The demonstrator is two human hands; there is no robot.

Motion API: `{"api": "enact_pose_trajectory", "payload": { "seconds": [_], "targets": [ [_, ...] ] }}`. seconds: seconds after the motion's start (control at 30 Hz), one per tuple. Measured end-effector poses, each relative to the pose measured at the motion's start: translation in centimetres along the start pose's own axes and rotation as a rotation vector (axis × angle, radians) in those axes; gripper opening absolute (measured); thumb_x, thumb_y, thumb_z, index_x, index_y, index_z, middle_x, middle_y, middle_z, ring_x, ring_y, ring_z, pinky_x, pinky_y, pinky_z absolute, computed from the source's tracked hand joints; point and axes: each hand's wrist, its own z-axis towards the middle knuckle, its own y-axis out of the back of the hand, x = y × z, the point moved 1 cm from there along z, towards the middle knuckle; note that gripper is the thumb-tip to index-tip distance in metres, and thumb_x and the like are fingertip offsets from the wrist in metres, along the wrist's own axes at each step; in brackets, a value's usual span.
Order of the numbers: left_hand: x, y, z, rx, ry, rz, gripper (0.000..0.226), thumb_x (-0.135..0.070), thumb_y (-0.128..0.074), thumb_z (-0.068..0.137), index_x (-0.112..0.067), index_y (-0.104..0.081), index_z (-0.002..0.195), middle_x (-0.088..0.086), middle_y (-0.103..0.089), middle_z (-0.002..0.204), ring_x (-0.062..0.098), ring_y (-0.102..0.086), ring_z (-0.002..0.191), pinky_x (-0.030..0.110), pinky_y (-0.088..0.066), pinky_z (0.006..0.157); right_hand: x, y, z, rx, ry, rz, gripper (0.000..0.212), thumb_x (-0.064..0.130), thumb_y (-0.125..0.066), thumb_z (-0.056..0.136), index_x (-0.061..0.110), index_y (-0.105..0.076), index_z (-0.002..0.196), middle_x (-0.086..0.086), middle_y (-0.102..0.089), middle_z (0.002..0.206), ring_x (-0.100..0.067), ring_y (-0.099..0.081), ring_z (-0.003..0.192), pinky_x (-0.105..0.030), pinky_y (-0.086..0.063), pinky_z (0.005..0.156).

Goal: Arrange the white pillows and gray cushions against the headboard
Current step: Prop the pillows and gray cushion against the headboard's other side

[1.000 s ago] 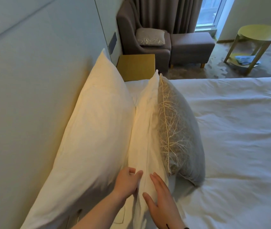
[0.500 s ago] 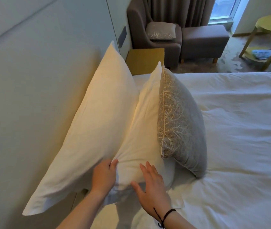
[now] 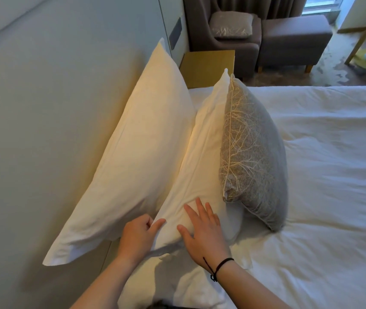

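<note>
At our twelve o'clock, second white pillow (image 3: 199,157) runs lengthwise away; left hand (image 3: 136,236) pinches its near corner, right hand (image 3: 204,230) lies flat, fingers spread.

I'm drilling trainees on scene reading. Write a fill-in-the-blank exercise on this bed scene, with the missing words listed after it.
1. The gray cushion leans against the front white pillow, on the side away from the ____.
2. The right hand lies ____ on the front white pillow.
3. A black cord circles the ____ wrist.
4. A second gray cushion sits on the ____.

Missing words: headboard; flat; right; armchair
</note>
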Motion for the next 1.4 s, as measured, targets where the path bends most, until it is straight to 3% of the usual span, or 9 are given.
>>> {"api": "enact_pose_trajectory", "payload": {
  "seconds": [0.2,0.33,0.43,0.53,0.63,0.8,0.97,1.23,1.4],
  "targets": [
    [1.1,1.3,-0.5,0.107,-0.001,-0.16,0.04,-0.042,-0.08,0.077,-0.015,-0.056,0.06,-0.01,-0.048,0.05,0.004,-0.037,0.05,0.023,-0.031,0.049,1.1,-0.2,1.4,0.052,0.057,-0.105,0.059,0.063,-0.023,0.094,0.043,-0.015,0.15,0.007,0.008,0.163,-0.021,0.017,0.148,-0.049,0.005,0.119],
    [0.2,2.2,-0.2,0.198,-0.039,0.18,0.033,-0.052,-0.068,0.085,-0.025,-0.056,0.068,-0.008,-0.059,0.059,0.006,-0.05,0.054,0.026,-0.039,0.052,2.0,1.4,1.8,0.158,0.08,-0.155,0.057,0.058,-0.029,0.096,0.039,-0.024,0.149,0.007,0.004,0.164,-0.026,0.016,0.148,-0.049,0.007,0.118],
    [-2.3,2.4,1.4,0.205,-0.113,0.454,0.024,-0.053,-0.054,0.091,-0.029,-0.057,0.089,-0.005,-0.068,0.081,0.015,-0.064,0.08,0.032,-0.045,0.063,3.7,4.3,2.0,0.179,0.146,-0.086,0.054,0.055,-0.037,0.095,0.037,-0.033,0.146,0.003,-0.013,0.163,-0.022,-0.007,0.149,-0.042,-0.008,0.12],
    [-6.5,2.2,4.3,0.168,-0.184,0.421,0.023,-0.05,-0.045,0.095,-0.032,-0.057,0.102,-0.005,-0.07,0.093,0.017,-0.064,0.085,0.032,-0.044,0.066,4.8,9.5,3.1,-0.075,0.171,0.197,0.046,0.059,-0.042,0.091,0.038,-0.051,0.131,0.019,-0.048,0.141,0.006,-0.041,0.122,-0.024,-0.038,0.105],
    [-10.8,1.3,8.4,0.193,-0.201,0.243,0.028,-0.047,-0.05,0.096,-0.031,-0.059,0.117,-0.008,-0.069,0.106,0.014,-0.065,0.09,0.032,-0.054,0.079,3.0,14.8,5.8,-0.376,0.178,0.274,0.034,0.05,-0.053,0.089,0.035,-0.06,0.12,0.021,-0.059,0.122,0.01,-0.047,0.1,-0.017,-0.043,0.089],
    [-16.3,-1.5,18.2,0.287,-0.13,0.044,0.04,-0.039,-0.053,0.097,-0.019,-0.053,0.132,0.002,-0.062,0.126,0.02,-0.058,0.109,0.028,-0.042,0.087,-4.9,19.3,12.3,-0.284,-0.257,0.212,0.088,0.054,-0.071,0.079,0.03,-0.024,0.15,-0.002,-0.026,0.157,-0.022,-0.024,0.144,-0.053,-0.03,0.113],
    [-20.5,-5.3,27.2,0.35,-0.007,0.036,0.056,-0.031,-0.05,0.098,-0.006,-0.035,0.145,0.015,-0.046,0.145,0.034,-0.048,0.128,0.037,-0.041,0.101,-8.2,18.2,15.6,-0.228,-0.41,0.291,0.113,0.065,-0.074,0.065,0.045,-0.001,0.15,0.002,0.003,0.163,-0.026,0.001,0.149,-0.067,-0.016,0.112],
    [-24.1,-9.4,36.5,0.2,0.137,-0.266,0.033,-0.033,-0.073,0.087,-0.009,-0.061,0.106,0.01,-0.06,0.101,0.034,-0.062,0.102,0.047,-0.056,0.091,-10.2,18.1,18.1,-0.253,-0.434,0.397,0.108,0.092,-0.054,0.054,0.057,-0.005,0.144,0.009,-0.004,0.163,-0.02,-0.008,0.149,-0.066,-0.02,0.112],
    [-23.8,-6.3,39.4,0.04,-0.126,-0.053,0.026,-0.006,-0.065,0.082,-0.021,-0.05,0.098,0.005,-0.057,0.09,0.027,-0.057,0.085,0.042,-0.055,0.072,-12.1,18.3,18.7,-0.295,-0.412,0.432,0.093,0.096,-0.034,0.064,0.055,-0.013,0.145,0.016,-0.011,0.161,-0.013,-0.014,0.147,-0.063,-0.02,0.114]
  ]
}}
